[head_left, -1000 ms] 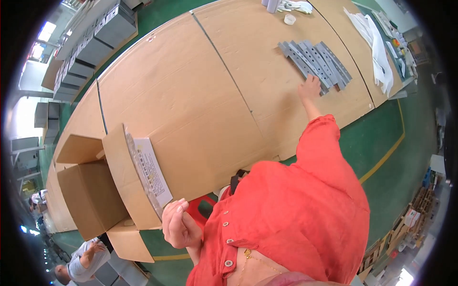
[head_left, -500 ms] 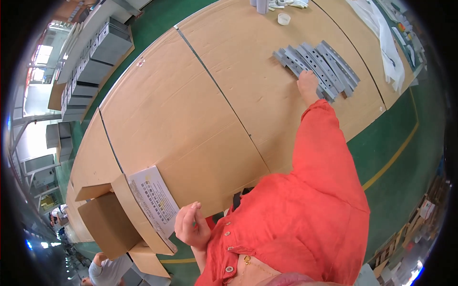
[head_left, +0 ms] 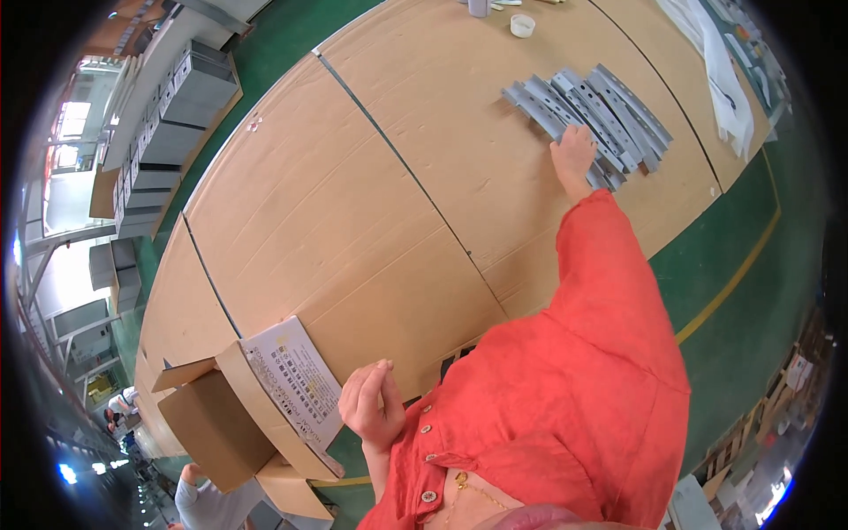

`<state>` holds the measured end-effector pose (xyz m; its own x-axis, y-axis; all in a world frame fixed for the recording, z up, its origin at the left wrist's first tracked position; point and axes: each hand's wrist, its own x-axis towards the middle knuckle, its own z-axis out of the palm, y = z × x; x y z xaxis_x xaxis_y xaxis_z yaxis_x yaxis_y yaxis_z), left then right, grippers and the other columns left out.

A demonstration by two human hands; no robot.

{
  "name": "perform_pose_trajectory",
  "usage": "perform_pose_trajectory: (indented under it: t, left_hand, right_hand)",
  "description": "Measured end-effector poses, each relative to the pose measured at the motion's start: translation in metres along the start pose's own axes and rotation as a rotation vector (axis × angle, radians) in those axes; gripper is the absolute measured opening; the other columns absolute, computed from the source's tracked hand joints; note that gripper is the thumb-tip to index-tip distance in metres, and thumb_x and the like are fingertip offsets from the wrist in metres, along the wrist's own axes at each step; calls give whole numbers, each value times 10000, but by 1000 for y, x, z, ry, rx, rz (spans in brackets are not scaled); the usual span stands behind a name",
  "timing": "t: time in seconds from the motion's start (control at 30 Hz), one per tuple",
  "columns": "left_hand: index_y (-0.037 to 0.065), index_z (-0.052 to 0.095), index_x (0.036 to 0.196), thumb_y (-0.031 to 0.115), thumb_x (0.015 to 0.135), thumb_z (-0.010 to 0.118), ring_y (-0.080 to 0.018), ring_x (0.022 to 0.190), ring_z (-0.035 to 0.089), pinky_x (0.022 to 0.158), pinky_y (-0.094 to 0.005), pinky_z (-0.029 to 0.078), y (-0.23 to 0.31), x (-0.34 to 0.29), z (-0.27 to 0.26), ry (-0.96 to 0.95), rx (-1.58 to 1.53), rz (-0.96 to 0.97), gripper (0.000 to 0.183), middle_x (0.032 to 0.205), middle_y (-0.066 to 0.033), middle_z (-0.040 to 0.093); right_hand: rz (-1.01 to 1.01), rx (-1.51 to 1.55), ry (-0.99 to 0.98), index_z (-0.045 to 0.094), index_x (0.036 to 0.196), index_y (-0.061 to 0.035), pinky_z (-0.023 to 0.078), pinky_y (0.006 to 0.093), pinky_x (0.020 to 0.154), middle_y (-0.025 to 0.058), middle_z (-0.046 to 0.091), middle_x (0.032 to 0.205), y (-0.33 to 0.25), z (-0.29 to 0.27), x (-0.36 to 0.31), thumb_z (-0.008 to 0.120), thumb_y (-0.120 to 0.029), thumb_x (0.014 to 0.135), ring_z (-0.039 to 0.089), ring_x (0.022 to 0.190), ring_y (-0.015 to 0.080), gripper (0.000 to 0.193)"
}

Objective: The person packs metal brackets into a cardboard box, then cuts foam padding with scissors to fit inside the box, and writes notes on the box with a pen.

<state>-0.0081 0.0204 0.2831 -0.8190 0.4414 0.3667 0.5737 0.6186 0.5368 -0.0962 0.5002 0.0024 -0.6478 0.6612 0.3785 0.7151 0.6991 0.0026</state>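
Several grey perforated metal strips (head_left: 609, 119) lie side by side in a slanting group on the cardboard-covered table, at the far right. My right hand (head_left: 574, 159) reaches out to the near left side of this group. Its fingers are bent over one metal strip, and part of the grip is hidden by the hand itself. My left hand (head_left: 371, 406) is raised near my body, to the right of the open carton. Its fingers are curled together with the thumb, and nothing shows in them.
An open cardboard carton (head_left: 216, 428) with a printed white side stands at the table's near left. A white cup (head_left: 522, 26) and a white plastic sheet (head_left: 720, 79) are at the far side. Grey boxes (head_left: 190, 97) are stacked at left; another person (head_left: 212, 503) is beyond the carton.
The strips under my right hand have shifted a little against each other, and its fingers have bent further over them. My left hand has moved slightly right, still curled.
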Motion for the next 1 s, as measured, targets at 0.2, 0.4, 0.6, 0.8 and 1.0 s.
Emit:
perform_pose_trajectory:
  t: [0.2,0.4,0.6,0.8,1.0]
  left_hand:
    - [-13,653,975,-83,790,663,-292,696,680,655,-375,546,-7,-17,6,30,-6,-45,198,793,-143,691]
    - [4,640,1080,47,833,680,-346,947,640,818,-410,509,-68,-46,89,-101,38,-231,254,1022,-172,666]
    - [11,582,1030,374,881,636,-408,913,647,787,-502,516,-108,-86,187,-760,217,-590,396,1035,-226,652]
    - [28,602,850,321,899,593,-442,730,652,650,-527,525,-152,-161,208,-724,331,-598,297,779,-227,666]
    - [-12,615,761,271,887,606,-458,716,641,659,-535,520,-143,-148,224,-443,226,-761,309,720,-267,636]
  right_hand:
    - [-392,621,-305,565,913,-83,506,426,710,115,619,867,-3,-24,-39,744,-230,686,621,817,317,324]
    - [-1391,883,-475,577,870,-96,507,419,678,85,579,835,-93,-67,-109,682,-156,730,618,829,276,185]
    - [-1858,816,-562,604,860,-120,501,410,793,69,602,954,-173,-55,-190,721,-249,725,607,963,257,220]
    - [-972,1046,-312,556,782,-93,467,408,714,106,591,840,-166,-74,-97,623,-257,795,578,820,269,178]
    - [-273,1,-107,605,1102,-46,498,503,856,176,650,1069,1,4,46,584,-227,771,632,1006,348,377]
